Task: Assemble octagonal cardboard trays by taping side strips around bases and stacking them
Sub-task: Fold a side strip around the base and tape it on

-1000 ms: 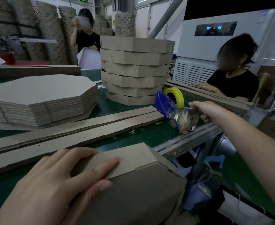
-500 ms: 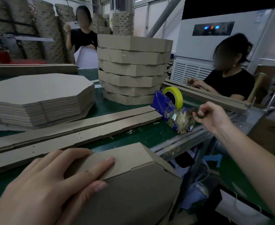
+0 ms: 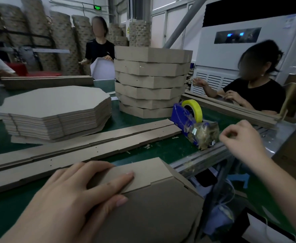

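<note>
A tall white cooling unit (image 3: 231,55) stands behind a seated person in black (image 3: 255,95). Another person (image 3: 100,50) stands by brown paper rolls (image 3: 63,41).

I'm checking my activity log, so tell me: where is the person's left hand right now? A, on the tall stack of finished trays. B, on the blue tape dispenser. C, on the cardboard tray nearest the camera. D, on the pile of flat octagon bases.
C: the left hand lies with straight fingers on top of the cardboard tray at the near edge of the table.
</note>
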